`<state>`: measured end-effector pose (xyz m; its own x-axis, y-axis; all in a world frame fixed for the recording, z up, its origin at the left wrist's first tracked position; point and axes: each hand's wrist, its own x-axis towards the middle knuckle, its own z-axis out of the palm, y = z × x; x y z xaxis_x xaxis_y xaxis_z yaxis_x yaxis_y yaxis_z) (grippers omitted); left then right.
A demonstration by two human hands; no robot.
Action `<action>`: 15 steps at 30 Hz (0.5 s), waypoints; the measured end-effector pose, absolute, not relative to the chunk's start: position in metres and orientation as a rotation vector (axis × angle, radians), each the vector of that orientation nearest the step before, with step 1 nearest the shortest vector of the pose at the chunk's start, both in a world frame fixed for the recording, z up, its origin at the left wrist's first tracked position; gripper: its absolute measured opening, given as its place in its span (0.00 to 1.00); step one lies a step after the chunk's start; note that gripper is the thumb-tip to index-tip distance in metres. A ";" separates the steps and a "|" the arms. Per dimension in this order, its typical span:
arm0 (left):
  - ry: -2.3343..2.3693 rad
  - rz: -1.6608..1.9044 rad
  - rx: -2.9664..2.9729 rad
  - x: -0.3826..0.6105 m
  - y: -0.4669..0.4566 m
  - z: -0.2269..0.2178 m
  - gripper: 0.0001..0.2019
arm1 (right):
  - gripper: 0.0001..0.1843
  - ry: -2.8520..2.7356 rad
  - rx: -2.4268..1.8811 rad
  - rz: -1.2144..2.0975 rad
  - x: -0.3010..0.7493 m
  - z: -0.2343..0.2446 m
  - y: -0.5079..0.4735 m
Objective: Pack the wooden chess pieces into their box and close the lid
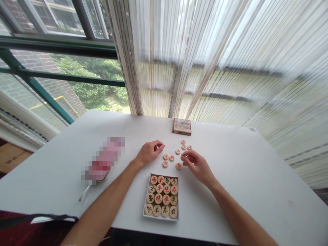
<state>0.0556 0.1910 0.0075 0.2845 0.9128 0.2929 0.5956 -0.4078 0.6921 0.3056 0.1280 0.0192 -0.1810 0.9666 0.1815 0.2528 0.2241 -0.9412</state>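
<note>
My left hand (pixel 151 152) rests on the white table with its fingers curled in and nothing visible in them, left of the loose pieces. My right hand (pixel 194 164) hovers at their right side, thumb and forefinger pinched; whatever is between the fingertips is too small to make out. Several round wooden Chinese chess pieces with red characters lie between the hands, among them one piece (pixel 165 164) at the near left and another (pixel 178 166) just below my right fingertips. Closer to me, an open white box tray (pixel 161 217) holds rows of red and black pieces.
A printed box lid (pixel 181 126) lies at the far side of the table (pixel 251 171). On the left is a blurred pink item (pixel 105 160) with a pale strap. Behind the table hang striped string curtains (pixel 164 68), beside an open window (pixel 89 78).
</note>
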 end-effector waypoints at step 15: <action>1.303 0.988 2.050 0.055 0.194 0.004 0.14 | 0.12 -1.652 -1.024 1.106 0.297 0.038 0.122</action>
